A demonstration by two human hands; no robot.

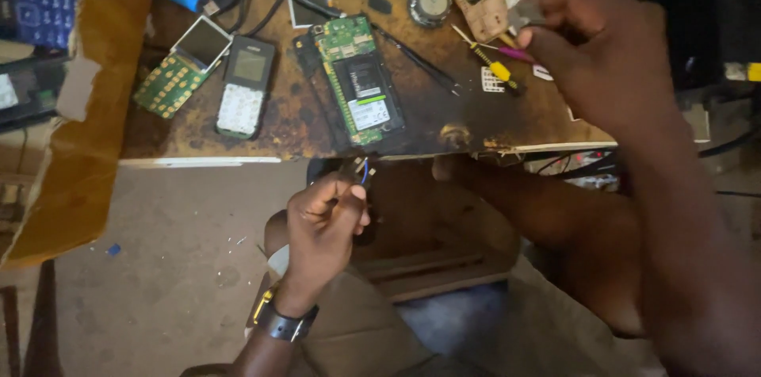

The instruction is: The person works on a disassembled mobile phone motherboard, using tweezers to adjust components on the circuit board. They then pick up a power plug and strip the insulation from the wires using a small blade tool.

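Lying at nine o'clock on the table (pixel 444 119) are a keypad board (pixel 168 85) and a grey phone (pixel 246 85), with a green circuit board (pixel 358 80) at twelve o'clock. Below the table's edge, the left hand (pixel 323 226) is pinching a small blue-wired part (pixel 363 171), fingers (pixel 349 191) narrow around it. At two o'clock the right hand (pixel 602 56) is gripping a small grey piece (pixel 525 14) beside a yellow screwdriver (pixel 490 64).
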